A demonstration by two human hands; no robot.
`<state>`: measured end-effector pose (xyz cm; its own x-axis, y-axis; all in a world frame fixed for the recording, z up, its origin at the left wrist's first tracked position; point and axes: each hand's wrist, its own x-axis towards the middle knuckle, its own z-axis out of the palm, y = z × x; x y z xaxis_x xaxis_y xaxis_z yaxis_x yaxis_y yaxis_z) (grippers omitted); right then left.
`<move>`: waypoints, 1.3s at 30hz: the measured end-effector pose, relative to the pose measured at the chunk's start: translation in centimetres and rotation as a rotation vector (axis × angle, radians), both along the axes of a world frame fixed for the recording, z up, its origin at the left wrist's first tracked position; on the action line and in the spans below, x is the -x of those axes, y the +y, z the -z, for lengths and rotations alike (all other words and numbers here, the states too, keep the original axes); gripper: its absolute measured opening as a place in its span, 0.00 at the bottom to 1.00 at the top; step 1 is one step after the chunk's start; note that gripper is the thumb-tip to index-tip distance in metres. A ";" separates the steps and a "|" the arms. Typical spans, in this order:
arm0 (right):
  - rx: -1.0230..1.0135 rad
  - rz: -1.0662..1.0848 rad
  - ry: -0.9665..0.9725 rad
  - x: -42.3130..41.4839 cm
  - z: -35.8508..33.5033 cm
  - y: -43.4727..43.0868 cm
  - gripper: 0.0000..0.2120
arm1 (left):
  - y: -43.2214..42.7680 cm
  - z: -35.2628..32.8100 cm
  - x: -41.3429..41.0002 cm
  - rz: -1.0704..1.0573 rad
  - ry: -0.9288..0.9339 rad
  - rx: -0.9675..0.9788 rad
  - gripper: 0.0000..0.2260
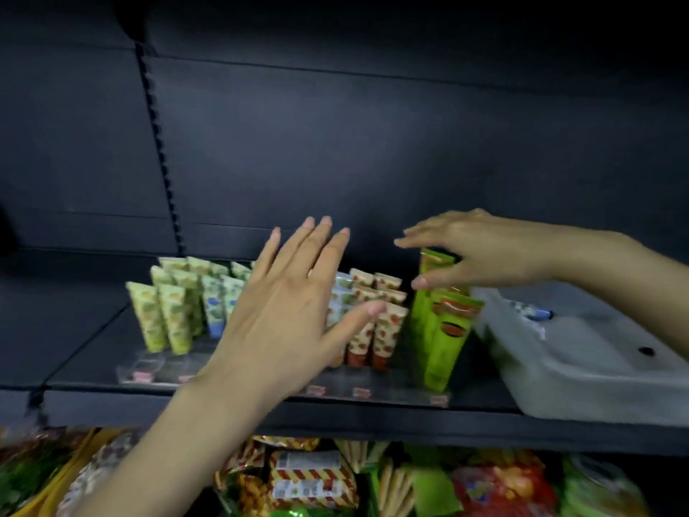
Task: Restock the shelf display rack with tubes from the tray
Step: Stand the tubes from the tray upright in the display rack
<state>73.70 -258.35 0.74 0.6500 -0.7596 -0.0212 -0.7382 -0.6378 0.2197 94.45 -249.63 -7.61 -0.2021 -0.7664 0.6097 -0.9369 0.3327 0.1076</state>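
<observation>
A clear display rack (391,391) on the dark shelf holds rows of upright tubes: pale green ones (164,311) at the left, blue-white ones (214,305), red-patterned ones (386,330), and bright green ones (443,345) at the right. My left hand (294,307) hovers spread and flat in front of the middle rows, holding nothing. My right hand (473,251) reaches over the bright green row, its thumb and fingers around the top of the rearmost green tube (434,261). The white tray (596,382) sits at the right end of the shelf, with a tube (531,311) inside.
The black back panel (335,143) and a slotted upright (160,143) rise behind the rack. Below the shelf edge (335,416), colourful snack packets (309,479) fill the lower level. Bare dark shelf lies left of the rack.
</observation>
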 end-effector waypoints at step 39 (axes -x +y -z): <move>-0.227 0.378 -0.502 24.1 14.2 -13.1 0.29 | -7.4 5.8 23.7 0.217 0.230 -0.522 0.31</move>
